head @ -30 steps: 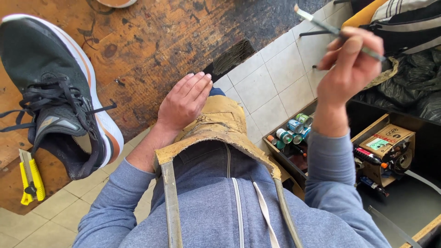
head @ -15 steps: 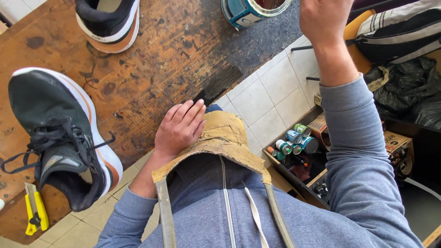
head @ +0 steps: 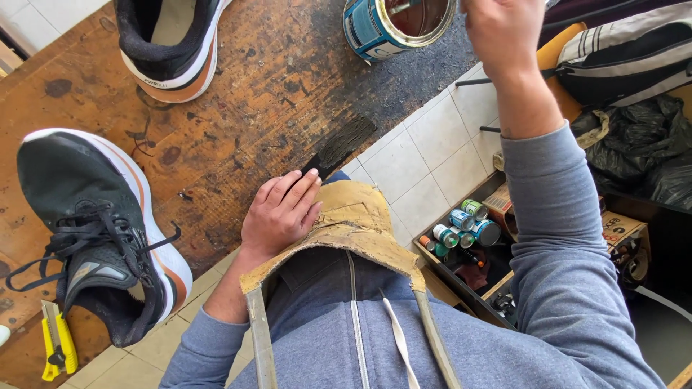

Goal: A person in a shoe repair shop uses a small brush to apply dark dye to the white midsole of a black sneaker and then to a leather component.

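Note:
My left hand (head: 281,216) lies flat, fingers together, on the top edge of a tan leather apron (head: 357,223) over my lap, holding nothing. My right hand (head: 504,36) is raised at the top of the view, right beside an open blue can (head: 367,32) of dark liquid. Its fingers are closed on a thin brush whose tip (head: 405,6) shows inside the can. On the worn wooden bench (head: 252,108) a black sneaker (head: 94,230) with a white and orange sole lies at the left. A second sneaker (head: 169,43) lies at the top.
A yellow utility knife (head: 54,342) lies at the bench's lower left. A dark rough strip (head: 339,144) sits at the bench edge near my left hand. On the tiled floor stands a box of small cans (head: 465,227), with black bags (head: 641,144) and a backpack (head: 620,50) at the right.
My right hand has moved from the far right up and left to the blue can, and the view has shifted toward the bench's far side. My left hand has stayed on the apron.

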